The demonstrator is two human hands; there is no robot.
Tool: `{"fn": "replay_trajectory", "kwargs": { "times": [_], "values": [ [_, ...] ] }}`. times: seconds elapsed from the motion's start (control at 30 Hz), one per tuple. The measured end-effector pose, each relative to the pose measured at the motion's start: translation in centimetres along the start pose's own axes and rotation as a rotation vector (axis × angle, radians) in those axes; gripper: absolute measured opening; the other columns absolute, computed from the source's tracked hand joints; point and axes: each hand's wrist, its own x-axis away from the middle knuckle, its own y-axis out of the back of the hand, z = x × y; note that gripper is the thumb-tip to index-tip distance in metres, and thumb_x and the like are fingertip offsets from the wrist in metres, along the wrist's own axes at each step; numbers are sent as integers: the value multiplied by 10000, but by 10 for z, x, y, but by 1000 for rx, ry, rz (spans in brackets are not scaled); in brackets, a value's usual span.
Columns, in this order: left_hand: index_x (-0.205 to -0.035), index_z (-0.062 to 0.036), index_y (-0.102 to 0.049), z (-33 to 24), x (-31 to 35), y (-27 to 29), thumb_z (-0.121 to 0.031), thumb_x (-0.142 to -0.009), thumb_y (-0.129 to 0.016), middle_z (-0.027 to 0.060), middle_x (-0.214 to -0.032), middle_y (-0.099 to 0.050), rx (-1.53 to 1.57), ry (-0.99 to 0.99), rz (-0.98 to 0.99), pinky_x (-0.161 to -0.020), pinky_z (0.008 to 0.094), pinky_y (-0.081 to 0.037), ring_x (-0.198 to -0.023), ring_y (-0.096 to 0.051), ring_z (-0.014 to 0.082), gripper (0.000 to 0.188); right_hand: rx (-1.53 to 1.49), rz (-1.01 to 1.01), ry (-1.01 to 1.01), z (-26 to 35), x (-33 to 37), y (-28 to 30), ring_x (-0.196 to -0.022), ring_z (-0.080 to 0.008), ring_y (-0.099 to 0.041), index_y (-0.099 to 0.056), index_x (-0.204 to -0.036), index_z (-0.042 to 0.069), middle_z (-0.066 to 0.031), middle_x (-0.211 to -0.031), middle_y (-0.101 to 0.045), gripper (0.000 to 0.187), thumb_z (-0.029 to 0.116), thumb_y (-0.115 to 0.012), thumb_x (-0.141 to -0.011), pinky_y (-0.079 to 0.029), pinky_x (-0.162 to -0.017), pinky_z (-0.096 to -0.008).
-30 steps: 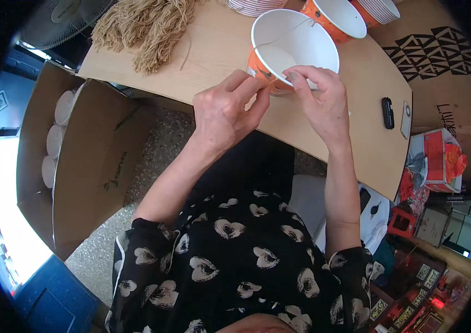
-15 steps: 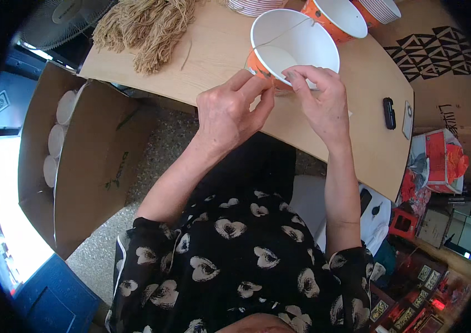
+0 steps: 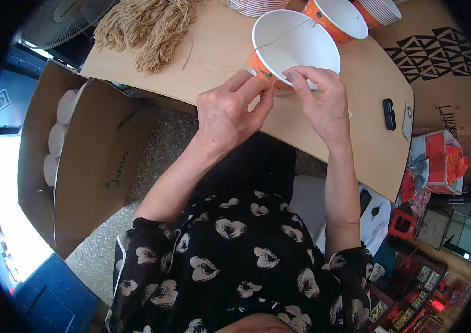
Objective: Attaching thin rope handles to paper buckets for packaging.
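A large paper bucket (image 3: 266, 71), white inside and orange with dark print outside, stands tilted toward me at the table's near edge. A thin tan string (image 3: 286, 35) runs from its far rim across the opening and down the left side. Against the near left wall, my left hand (image 3: 233, 108) is closed in a pinch on the string. My right hand (image 3: 324, 100) is pinched too, at the near rim, with its fingertips partly over the opening. What lies between those right fingertips is too small to make out.
Bundled tan strings (image 3: 149, 33) lie on the table (image 3: 219, 50) at the far left. More orange paper buckets (image 3: 338, 19) and stacked ones stand behind. A small black object (image 3: 389, 114) lies at right. An open cardboard box (image 3: 99, 150) holding white tubs stands left of the table.
The bucket has shifted very slightly to the right. Both hands keep nearly the same place and the same pinch.
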Motion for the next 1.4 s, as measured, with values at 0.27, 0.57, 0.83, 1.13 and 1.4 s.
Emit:
{"fn": "replay_trajectory", "kwargs": {
  "times": [0.27, 0.57, 0.83, 1.13, 1.4],
  "values": [
    [-861, -106, -700, -6, -3, 0, -78, -774, -731, 29, -796, -677, 13, 27, 36, -542, 312, -526, -623, -671, 202, 96, -17, -1, -17, 0, 0, 0, -810, -242, -661, -721, -918, 42, -84, -901, -735, 141, 159, -642, -904, -405, -918, -357],
    [-857, -93, -717, -5, -9, -1, -72, -775, -739, 44, -791, -693, 0, 68, 59, -590, 310, -543, -678, -694, 205, 87, -190, 116, -65, -3, -9, 5, -765, -282, -688, -698, -967, -18, -170, -902, -718, 153, 72, -584, -920, -527, -706, -365],
    [-876, -136, -690, -6, -11, -5, -132, -801, -709, 18, -805, -666, -31, 23, 45, -523, 346, -518, -629, -666, 225, 78, -176, 446, -113, -12, -30, 16, -693, -280, -652, -681, -963, -28, -198, -800, -670, 235, 152, -531, -941, -504, -677, -378],
    [-858, -80, -716, -12, -19, 0, -79, -785, -742, 61, -781, -691, 24, 51, 57, -581, 325, -528, -658, -684, 220, 78, -253, 515, -297, -6, -39, 19, -732, -78, -553, -666, -907, -37, -14, -760, -634, 151, 104, -613, -923, -479, -707, -270],
    [-886, -110, -695, 5, -25, 33, -103, -812, -699, 30, -867, -657, -222, -164, 127, -582, 354, -521, -734, -662, 232, 74, -307, 307, -195, -11, -34, 13, -688, -147, -599, -637, -924, -38, -92, -752, -653, 143, 102, -605, -911, -492, -669, -317]
  ]
}}
